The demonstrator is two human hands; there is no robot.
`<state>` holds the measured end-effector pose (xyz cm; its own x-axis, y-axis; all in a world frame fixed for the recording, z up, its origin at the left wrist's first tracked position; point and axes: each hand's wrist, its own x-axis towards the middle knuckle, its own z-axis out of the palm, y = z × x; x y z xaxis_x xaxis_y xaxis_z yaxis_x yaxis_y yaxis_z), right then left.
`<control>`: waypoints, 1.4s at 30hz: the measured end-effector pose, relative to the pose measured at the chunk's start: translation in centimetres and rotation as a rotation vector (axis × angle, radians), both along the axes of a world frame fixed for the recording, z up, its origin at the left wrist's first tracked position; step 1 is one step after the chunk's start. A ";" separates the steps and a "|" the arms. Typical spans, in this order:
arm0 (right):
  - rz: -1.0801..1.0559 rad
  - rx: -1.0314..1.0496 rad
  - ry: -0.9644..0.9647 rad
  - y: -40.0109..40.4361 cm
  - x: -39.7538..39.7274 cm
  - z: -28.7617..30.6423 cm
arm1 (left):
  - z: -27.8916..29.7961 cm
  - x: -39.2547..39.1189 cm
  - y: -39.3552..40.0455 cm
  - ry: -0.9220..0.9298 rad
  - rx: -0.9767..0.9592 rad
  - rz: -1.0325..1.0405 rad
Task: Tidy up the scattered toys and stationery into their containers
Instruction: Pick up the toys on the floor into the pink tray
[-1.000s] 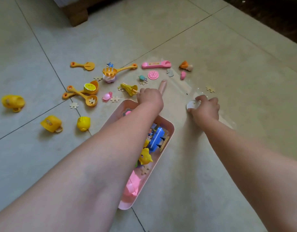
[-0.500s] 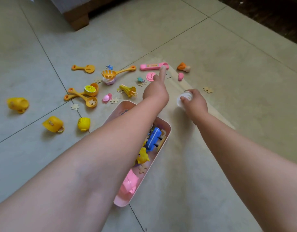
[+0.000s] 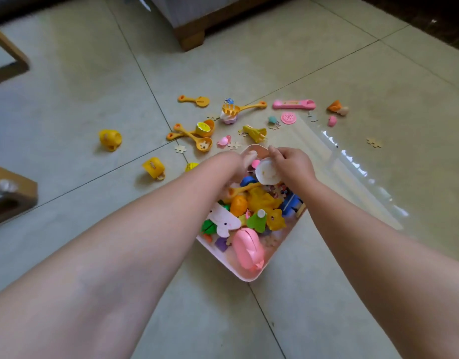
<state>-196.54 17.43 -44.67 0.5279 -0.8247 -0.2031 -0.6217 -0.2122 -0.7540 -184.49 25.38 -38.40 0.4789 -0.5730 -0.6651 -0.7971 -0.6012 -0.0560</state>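
Right hand held a small white cup tipped over the far end of the pink tray; left hand sat at the tray's far rim beside it, grip state could not be told.

Tray lay on pale tiled floor with dark grout lines, piled with toys: pink piece, white bunny shape, yellow and blue bits. Beyond the tray, scattered: yellow spoons, pink toy phone, pink disc, puzzle pieces. Left of the tray, yellow cups. Far beyond the tray, a wooden furniture leg; more wooden frame far left. Glossy clear sheet glared right of the tray. No readable writing.
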 end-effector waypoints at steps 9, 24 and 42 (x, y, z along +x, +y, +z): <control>-0.036 -0.008 0.217 0.1 0.6 -0.8 | -2.1 0.2 2.4 -0.159 -0.282 0.175; 0.304 -0.061 0.637 1.3 5.9 -0.6 | -1.4 2.8 1.5 -0.239 -0.269 0.185; 0.236 0.065 0.270 -5.3 1.0 -4.7 | -3.3 1.9 -5.2 -0.204 -0.387 0.067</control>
